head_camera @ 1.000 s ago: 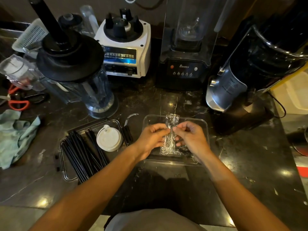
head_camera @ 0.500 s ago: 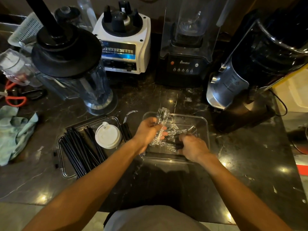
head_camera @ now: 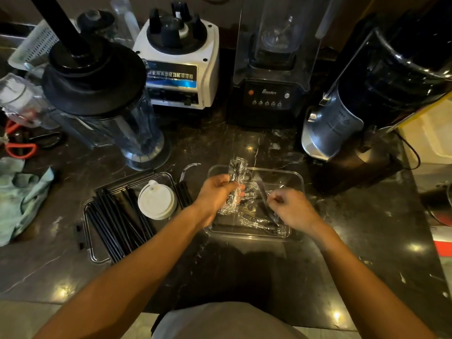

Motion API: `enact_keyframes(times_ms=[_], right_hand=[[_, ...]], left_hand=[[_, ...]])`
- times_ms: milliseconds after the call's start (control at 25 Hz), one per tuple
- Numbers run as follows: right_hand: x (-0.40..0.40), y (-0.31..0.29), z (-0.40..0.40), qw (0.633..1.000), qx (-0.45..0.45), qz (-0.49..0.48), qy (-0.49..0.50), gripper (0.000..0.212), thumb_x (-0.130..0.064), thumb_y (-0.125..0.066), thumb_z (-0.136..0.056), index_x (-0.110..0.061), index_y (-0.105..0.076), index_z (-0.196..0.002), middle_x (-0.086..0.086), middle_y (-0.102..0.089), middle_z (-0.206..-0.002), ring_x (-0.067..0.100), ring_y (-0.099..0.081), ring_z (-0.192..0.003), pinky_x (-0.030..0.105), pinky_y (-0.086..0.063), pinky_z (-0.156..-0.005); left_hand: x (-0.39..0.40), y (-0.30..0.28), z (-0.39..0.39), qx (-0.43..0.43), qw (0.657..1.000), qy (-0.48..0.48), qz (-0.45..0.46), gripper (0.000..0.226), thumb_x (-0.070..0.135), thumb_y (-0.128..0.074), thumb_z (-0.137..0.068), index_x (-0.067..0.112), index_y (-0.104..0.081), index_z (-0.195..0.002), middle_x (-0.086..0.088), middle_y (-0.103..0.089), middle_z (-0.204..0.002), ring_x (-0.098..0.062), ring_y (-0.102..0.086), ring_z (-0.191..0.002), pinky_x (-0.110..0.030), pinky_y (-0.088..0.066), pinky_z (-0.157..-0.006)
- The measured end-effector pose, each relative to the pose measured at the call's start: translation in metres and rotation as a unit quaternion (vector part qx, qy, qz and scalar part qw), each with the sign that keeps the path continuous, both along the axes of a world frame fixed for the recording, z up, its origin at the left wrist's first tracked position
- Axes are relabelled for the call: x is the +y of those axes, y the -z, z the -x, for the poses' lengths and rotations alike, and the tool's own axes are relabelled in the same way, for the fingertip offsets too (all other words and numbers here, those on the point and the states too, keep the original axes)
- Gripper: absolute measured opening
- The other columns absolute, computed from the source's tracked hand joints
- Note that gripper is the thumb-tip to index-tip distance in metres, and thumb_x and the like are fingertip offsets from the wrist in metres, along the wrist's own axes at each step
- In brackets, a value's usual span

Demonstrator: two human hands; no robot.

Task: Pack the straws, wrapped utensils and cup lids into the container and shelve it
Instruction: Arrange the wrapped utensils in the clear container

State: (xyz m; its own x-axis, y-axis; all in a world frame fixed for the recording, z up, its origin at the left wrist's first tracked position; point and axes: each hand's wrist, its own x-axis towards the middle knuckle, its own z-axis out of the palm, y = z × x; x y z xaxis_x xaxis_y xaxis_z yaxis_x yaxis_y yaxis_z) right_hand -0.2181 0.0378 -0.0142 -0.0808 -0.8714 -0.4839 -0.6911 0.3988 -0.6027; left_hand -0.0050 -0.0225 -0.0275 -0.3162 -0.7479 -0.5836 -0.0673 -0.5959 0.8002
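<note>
A clear plastic container sits on the dark counter in the middle. My left hand grips a plastic-wrapped utensil held upright over the container's left side. My right hand pinches another wrapped utensil inside it. More wrapped utensils lie on the container floor. To the left, a wire tray holds several black straws and a white cup lid.
Blenders line the back: a clear jug with a black lid, a white base, a black enclosed blender. A steel machine stands at the right. A green cloth and orange scissors lie at the left.
My hands split apart from one shared packet: the left kept a wrapped utensil upright, while the right dropped into the container and then lifted, pinching another one.
</note>
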Motion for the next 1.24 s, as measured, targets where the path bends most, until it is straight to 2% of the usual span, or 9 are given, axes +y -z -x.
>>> enact_keyframes(times_ms=[160, 280, 360, 440, 640, 800, 960, 1080, 1240], right_hand=[[0.0, -0.009, 0.004, 0.949, -0.249, 0.011, 0.191, 0.012, -0.012, -0.064, -0.1, -0.004, -0.072, -0.094, 0.007, -0.063, -0.074, 0.012, -0.051, -0.05, 0.027, -0.045, -0.046], [0.0, -0.017, 0.005, 0.897, -0.363, 0.029, 0.252, 0.005, -0.007, -0.067, -0.096, -0.003, -0.071, -0.095, 0.01, -0.067, -0.08, 0.015, -0.052, -0.052, 0.027, -0.046, -0.045], [0.0, -0.021, 0.003, 0.876, -0.406, 0.024, 0.26, 0.002, -0.005, -0.068, -0.095, -0.005, -0.068, -0.093, 0.01, -0.068, -0.077, 0.015, -0.053, -0.053, 0.026, -0.048, -0.045], [0.001, -0.025, 0.0, 0.861, -0.435, 0.023, 0.261, 0.004, -0.003, -0.069, -0.092, -0.005, -0.065, -0.093, 0.008, -0.065, -0.073, 0.015, -0.054, -0.054, 0.024, -0.05, -0.045], [0.004, -0.025, -0.012, 0.852, -0.444, 0.022, 0.277, 0.027, -0.002, -0.071, -0.09, -0.01, -0.064, -0.114, 0.004, -0.066, -0.08, 0.014, -0.055, -0.055, 0.025, -0.053, -0.047], [0.003, -0.023, -0.016, 0.87, -0.426, 0.026, 0.247, 0.013, -0.005, -0.071, -0.092, -0.006, -0.068, -0.105, 0.0, -0.063, -0.074, 0.012, -0.053, -0.054, 0.025, -0.054, -0.05], [0.0, -0.023, -0.017, 0.856, -0.443, 0.015, 0.267, 0.005, -0.006, -0.07, -0.093, -0.006, -0.067, -0.098, 0.004, -0.064, -0.078, 0.012, -0.054, -0.055, 0.025, -0.054, -0.05], [0.0, -0.02, -0.018, 0.865, -0.425, 0.015, 0.266, 0.01, -0.01, -0.071, -0.093, -0.005, -0.068, -0.1, 0.008, -0.065, -0.086, 0.012, -0.056, -0.056, 0.026, -0.055, -0.049], [-0.003, -0.024, -0.01, 0.861, -0.371, 0.116, 0.329, 0.038, -0.012, -0.074, -0.092, -0.014, -0.059, -0.126, 0.007, -0.071, -0.104, 0.015, -0.061, -0.059, 0.029, -0.055, -0.05]], left_hand=[[0.003, -0.001, 0.002, 0.009, 1.0, 0.012, 0.005, 0.034, 0.019, -0.063, -0.101, -0.012, -0.059, -0.116, 0.003, -0.078, -0.099, -0.01, -0.072, -0.096, -0.043, -0.049, -0.103], [0.007, -0.009, 0.004, 0.032, 0.999, 0.021, -0.01, 0.037, 0.026, -0.071, -0.095, -0.006, -0.059, -0.11, -0.002, -0.065, -0.095, -0.015, -0.054, -0.079, -0.029, -0.04, -0.072], [0.009, -0.016, 0.005, 0.051, 0.998, 0.022, -0.023, 0.032, 0.028, -0.079, -0.089, 0.005, -0.062, -0.104, -0.007, -0.055, -0.103, -0.023, -0.051, -0.082, -0.026, -0.039, -0.073], [0.013, -0.018, 0.005, 0.061, 0.998, 0.015, -0.025, 0.029, 0.021, -0.077, -0.091, 0.007, -0.063, -0.112, -0.013, -0.063, -0.108, -0.017, -0.068, -0.095, -0.025, -0.048, -0.078], [0.018, -0.021, 0.004, 0.073, 0.997, 0.027, -0.015, 0.038, 0.019, -0.076, -0.092, 0.009, -0.066, -0.126, -0.003, -0.076, -0.119, -0.018, -0.069, -0.116, -0.04, -0.047, -0.099], [0.021, -0.02, 0.004, 0.08, 0.996, 0.041, -0.021, 0.023, 0.021, -0.074, -0.092, 0.018, -0.07, -0.114, 0.01, -0.078, -0.106, -0.007, -0.066, -0.111, -0.038, -0.045, -0.097], [0.022, -0.019, 0.004, 0.081, 0.996, 0.044, -0.014, 0.013, 0.022, -0.071, -0.095, 0.015, -0.067, -0.106, 0.004, -0.073, -0.104, -0.007, -0.067, -0.104, -0.036, -0.045, -0.096], [0.019, -0.016, 0.003, 0.09, 0.995, 0.046, 0.007, 0.03, 0.021, -0.079, -0.089, 0.007, -0.067, -0.113, -0.009, -0.075, -0.117, -0.025, -0.069, -0.117, -0.045, -0.047, -0.105], [0.013, -0.011, -0.002, 0.066, 0.997, 0.02, 0.035, 0.036, 0.011, -0.076, -0.091, -0.006, -0.061, -0.119, -0.013, -0.06, -0.105, -0.023, -0.063, -0.103, -0.022, -0.054, -0.08]])
